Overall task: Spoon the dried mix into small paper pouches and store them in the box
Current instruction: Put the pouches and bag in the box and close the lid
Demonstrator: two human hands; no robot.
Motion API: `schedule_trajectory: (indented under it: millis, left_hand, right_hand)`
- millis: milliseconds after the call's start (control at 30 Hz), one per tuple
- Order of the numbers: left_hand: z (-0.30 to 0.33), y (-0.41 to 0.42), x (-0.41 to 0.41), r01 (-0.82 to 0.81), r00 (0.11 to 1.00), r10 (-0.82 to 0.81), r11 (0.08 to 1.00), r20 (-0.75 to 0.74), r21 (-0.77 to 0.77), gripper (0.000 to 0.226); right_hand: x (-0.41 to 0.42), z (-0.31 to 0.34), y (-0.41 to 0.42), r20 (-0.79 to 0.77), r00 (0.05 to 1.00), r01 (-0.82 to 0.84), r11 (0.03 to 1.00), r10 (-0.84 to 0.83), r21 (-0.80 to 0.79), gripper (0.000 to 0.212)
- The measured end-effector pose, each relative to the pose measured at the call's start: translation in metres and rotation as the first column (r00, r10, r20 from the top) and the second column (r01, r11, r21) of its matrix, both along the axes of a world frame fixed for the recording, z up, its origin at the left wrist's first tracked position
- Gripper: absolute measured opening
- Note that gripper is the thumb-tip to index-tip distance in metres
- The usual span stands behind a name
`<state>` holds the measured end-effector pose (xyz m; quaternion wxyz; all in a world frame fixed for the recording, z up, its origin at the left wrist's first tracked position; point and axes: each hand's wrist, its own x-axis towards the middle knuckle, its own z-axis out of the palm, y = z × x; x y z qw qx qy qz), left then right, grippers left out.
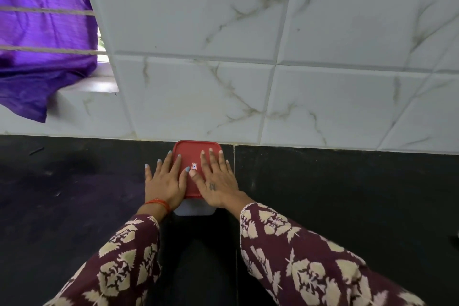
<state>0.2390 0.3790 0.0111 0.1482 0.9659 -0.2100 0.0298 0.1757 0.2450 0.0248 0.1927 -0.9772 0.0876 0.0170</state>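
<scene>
A square box with a red lid (191, 151) and a whitish body (195, 209) stands on the black counter, against the tiled wall. My left hand (165, 180) lies flat on the lid's left side, fingers spread and straight. On the right half of the lid my right hand (214, 179) presses down flat, fingers straight. A small sticker (194, 166) shows between my thumbs. The lid covers the box, so its contents are hidden. No pouches, spoon or dried mix are in view.
The black counter (347, 206) stretches left and right of the box. White marble-pattern tiles (248, 57) cover the wall behind. A purple cloth (42, 32) hangs over ropes at a window ledge on the upper left.
</scene>
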Motion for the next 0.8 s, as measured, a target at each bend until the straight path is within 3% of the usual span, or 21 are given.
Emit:
schedule_trajectory:
  millis: [100, 267, 533, 800]
  left_hand:
    - [0.009, -0.001, -0.008, 0.016, 0.997, -0.013, 0.999, 0.074, -0.039, 0.071]
    - [0.025, -0.025, -0.050, 0.214, 0.967, -0.127, 0.875, 0.221, -0.435, 0.056]
    - [0.033, -0.107, -0.132, 0.290, 0.954, -0.253, 0.663, 0.159, -0.690, 0.059]
    - [0.015, -0.209, -0.209, 0.256, 0.939, -0.344, 0.650, 0.024, -0.716, 0.043]
  right_hand:
    - [-0.009, 0.009, -0.007, 0.010, 1.000, 0.006, 0.977, -0.009, 0.212, 0.072]
    - [-0.051, 0.029, -0.027, 0.226, 0.964, 0.023, 0.893, -0.139, 0.449, 0.064]
    - [-0.136, 0.034, -0.108, 0.372, 0.863, 0.120, 0.854, -0.342, 0.507, 0.060]
    - [-0.233, 0.006, -0.203, 0.317, 0.804, 0.294, 0.800, -0.503, 0.523, 0.059]
